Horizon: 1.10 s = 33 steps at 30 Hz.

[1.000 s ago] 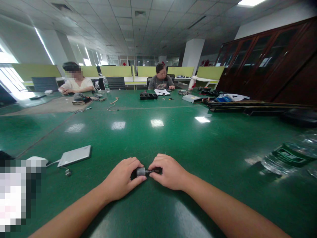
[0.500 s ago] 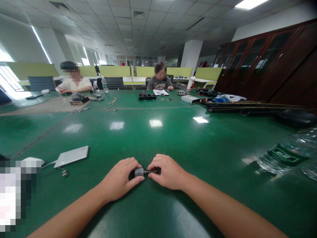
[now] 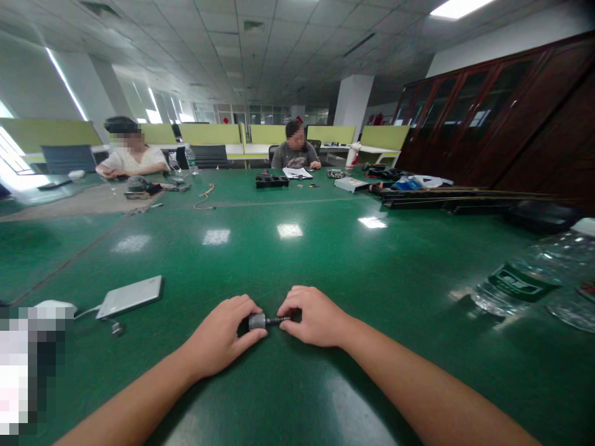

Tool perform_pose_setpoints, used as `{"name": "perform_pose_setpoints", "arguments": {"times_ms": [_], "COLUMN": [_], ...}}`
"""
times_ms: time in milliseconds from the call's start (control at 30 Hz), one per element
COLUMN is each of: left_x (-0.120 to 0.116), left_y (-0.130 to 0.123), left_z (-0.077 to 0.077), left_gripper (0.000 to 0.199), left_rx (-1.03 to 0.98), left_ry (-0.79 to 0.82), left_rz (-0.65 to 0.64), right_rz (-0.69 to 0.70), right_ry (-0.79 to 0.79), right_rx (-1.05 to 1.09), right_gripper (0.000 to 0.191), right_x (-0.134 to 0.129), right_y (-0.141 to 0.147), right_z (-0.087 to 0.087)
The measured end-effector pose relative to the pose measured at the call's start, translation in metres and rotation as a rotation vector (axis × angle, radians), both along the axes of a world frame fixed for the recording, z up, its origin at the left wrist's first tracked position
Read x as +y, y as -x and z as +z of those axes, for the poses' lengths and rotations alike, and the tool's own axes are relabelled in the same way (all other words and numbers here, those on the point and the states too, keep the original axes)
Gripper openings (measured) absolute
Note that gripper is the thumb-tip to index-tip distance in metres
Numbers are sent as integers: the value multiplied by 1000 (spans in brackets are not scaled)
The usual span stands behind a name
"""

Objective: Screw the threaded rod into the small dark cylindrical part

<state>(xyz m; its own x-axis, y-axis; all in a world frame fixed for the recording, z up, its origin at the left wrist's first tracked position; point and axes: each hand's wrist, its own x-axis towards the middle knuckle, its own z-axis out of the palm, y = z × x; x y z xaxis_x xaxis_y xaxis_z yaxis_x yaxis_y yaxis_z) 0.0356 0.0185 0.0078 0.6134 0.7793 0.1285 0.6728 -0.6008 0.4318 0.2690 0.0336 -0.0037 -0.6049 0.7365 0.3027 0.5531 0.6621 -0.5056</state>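
Low over the green table, a grey metal cylinder with a thin dark ridged shaft (image 3: 272,321) lies sideways between my hands. My left hand (image 3: 227,334) is closed around the cylinder's left end, thumb on the near side and fingers on the far side. At the right, my right hand (image 3: 316,317) pinches the shaft near its tip with thumb and forefinger. Part of the cylinder is hidden in my left hand. The exact kind of this part cannot be made out.
To the left lie a silver flat box (image 3: 131,297) with a white cable and a small plug (image 3: 118,329). Clear plastic bottles (image 3: 515,288) are at the right. Farther back are a black tray (image 3: 272,181) and long dark rails (image 3: 432,197). Two people sit across the table (image 3: 260,248).
My right fingertips have shifted slightly right along the shaft, so more of it shows between the hands. My left hand keeps its hold. The whole view has shifted a little.
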Motion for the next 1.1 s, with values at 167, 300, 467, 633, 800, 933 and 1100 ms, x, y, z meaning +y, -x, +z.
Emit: {"name": "perform_pose_setpoints", "arguments": {"times_ms": [167, 300, 467, 633, 800, 933, 1100], "left_x": [-1, -2, -3, -2, -2, -1, 0], "left_y": [1, 1, 0, 0, 1, 0, 0], "left_z": [0, 2, 3, 2, 1, 2, 4], "left_gripper": [19, 18, 19, 19, 18, 17, 18], "left_rx": [-6, -13, -7, -17, -25, -31, -43], "left_ry": [-8, -10, 2, -16, -20, -17, -13], "left_rz": [1, -3, 6, 4, -5, -17, -33], "right_rz": [8, -12, -97, -55, -32, -47, -118], "right_ry": [-2, 37, 142, 189, 214, 193, 138], "right_rx": [-26, -74, -97, -35, -28, -8, -38], "right_gripper": [8, 9, 12, 16, 17, 17, 15], "right_x": [0, 3, 10, 12, 8, 1, -6], "right_y": [-5, -16, -32, -33, -26, -7, 22], "right_z": [2, 9, 14, 12, 12, 13, 8]}}
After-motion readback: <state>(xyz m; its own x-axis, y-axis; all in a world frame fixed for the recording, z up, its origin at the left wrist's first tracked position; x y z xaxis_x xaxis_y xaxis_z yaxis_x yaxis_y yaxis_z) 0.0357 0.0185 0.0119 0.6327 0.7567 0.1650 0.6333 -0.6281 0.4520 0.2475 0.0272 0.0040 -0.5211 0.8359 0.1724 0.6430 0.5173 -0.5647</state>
